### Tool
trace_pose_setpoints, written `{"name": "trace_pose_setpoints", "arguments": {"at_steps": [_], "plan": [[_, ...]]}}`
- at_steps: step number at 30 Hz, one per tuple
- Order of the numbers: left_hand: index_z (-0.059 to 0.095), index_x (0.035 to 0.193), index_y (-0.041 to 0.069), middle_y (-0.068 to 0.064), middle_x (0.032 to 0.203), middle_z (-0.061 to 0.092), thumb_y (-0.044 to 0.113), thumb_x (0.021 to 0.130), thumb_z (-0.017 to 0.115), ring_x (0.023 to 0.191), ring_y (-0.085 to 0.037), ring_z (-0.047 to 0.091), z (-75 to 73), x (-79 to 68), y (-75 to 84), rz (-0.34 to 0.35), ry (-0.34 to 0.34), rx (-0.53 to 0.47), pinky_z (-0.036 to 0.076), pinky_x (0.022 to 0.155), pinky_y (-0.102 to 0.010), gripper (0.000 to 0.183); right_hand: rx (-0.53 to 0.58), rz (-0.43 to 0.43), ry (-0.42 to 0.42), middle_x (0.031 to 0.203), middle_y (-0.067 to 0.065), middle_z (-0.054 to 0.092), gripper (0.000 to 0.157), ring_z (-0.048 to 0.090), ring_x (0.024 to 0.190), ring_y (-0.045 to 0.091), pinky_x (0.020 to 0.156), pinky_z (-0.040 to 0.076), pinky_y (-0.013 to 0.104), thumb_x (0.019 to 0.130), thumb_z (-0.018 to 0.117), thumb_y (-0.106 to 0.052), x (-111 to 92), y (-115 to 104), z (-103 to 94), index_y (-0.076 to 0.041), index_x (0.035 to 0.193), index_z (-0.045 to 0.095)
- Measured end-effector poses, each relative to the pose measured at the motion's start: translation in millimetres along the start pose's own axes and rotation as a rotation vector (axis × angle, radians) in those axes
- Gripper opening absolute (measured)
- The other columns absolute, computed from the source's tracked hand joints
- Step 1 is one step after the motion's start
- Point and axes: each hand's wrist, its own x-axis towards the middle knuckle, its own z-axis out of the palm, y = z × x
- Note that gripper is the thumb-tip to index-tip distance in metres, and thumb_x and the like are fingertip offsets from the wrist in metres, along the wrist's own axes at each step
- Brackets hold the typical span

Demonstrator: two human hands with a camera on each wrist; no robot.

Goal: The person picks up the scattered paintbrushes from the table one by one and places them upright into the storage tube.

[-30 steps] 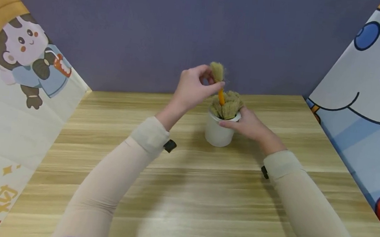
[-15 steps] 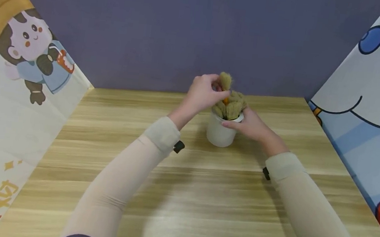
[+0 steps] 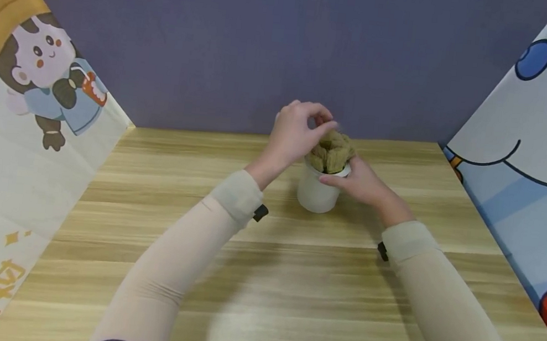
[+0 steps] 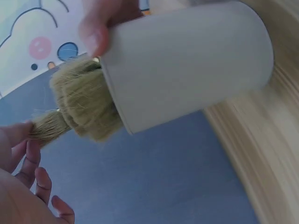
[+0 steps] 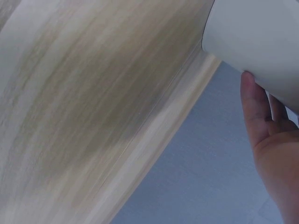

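Note:
A white cylindrical cup (image 3: 318,189) stands on the table, with several tan-bristled brushes (image 3: 332,153) packed in it, bristles up. My right hand (image 3: 366,181) grips the cup near its rim, thumb in front; in the right wrist view its fingers (image 5: 254,105) lie along the cup's wall. Above the bristles is my left hand (image 3: 296,131), its thumb and index finger close together. The left wrist view shows them pinching the bristle tip of one brush (image 4: 50,127) that sticks out past the others. Its handle is hidden by the bunch and the cup.
The wood-grain table (image 3: 262,280) ends at a dark blue-grey wall (image 3: 267,42) close behind the cup. Cartoon-printed panels flank it, a left panel (image 3: 12,176) and a right panel (image 3: 527,180).
My left hand has moved right and lowered the orange-handled brush into the cup, so its orange handle no longer shows. My right hand has stayed on the cup.

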Motion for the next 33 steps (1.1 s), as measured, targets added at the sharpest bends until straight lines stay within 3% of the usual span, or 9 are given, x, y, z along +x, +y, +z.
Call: {"name": "trace_pose_setpoints", "arguments": {"at_steps": [5, 16, 19, 25, 33], "plan": [[0.082, 0.111, 0.026, 0.012, 0.106, 0.077, 0.038, 0.105, 0.069, 0.102, -0.012, 0.057, 4.0, -2.4, -0.8, -0.032, -0.074, 0.137, 0.041, 0.097, -0.044, 0.019, -0.012, -0.017, 0.007, 0.171, 0.01, 0.038, 0.098, 0.04, 0.156, 0.034, 0.129, 0.03, 0.057, 0.097, 0.08, -0.037, 1, -3, 0.6, -0.024, 0.171, 0.019], [0.084, 0.105, 0.028, 0.013, 0.103, 0.079, 0.041, 0.103, 0.071, 0.094, -0.011, 0.053, 10.5, -8.2, -8.1, -0.089, -0.089, 0.127, 0.039, 0.09, -0.038, 0.019, 0.027, -0.035, -0.027, 0.17, 0.005, 0.039, 0.09, 0.044, 0.154, 0.031, 0.126, 0.035, 0.057, 0.099, 0.078, -0.037, 2, -8, -3.1, -0.027, 0.17, 0.024], [0.084, 0.107, 0.028, 0.013, 0.104, 0.079, 0.041, 0.104, 0.07, 0.097, -0.011, 0.053, 9.2, -7.3, -7.3, -0.113, -0.119, 0.123, 0.039, 0.093, -0.04, 0.019, 0.024, -0.028, -0.027, 0.168, 0.007, 0.042, 0.09, 0.046, 0.152, 0.032, 0.125, 0.037, 0.059, 0.098, 0.079, -0.038, 4, -8, -4.7, -0.026, 0.169, 0.025], [0.083, 0.108, 0.03, 0.013, 0.108, 0.077, 0.039, 0.105, 0.068, 0.118, -0.014, 0.057, 10.5, -5.5, -4.9, -0.168, -0.195, 0.082, 0.04, 0.111, -0.053, 0.018, 0.023, -0.004, -0.014, 0.166, 0.009, 0.044, 0.09, 0.048, 0.15, 0.033, 0.124, 0.037, 0.06, 0.097, 0.08, -0.038, 2, -4, -4.9, -0.023, 0.168, 0.027], [0.083, 0.11, 0.03, 0.013, 0.112, 0.079, 0.038, 0.105, 0.069, 0.132, -0.018, 0.057, 13.2, -9.5, -5.9, -0.188, -0.209, 0.056, 0.037, 0.118, -0.058, 0.017, 0.02, -0.01, 0.001, 0.166, 0.007, 0.044, 0.087, 0.047, 0.15, 0.031, 0.125, 0.038, 0.056, 0.098, 0.079, -0.037, 1, 2, -0.5, -0.025, 0.168, 0.029]]}}
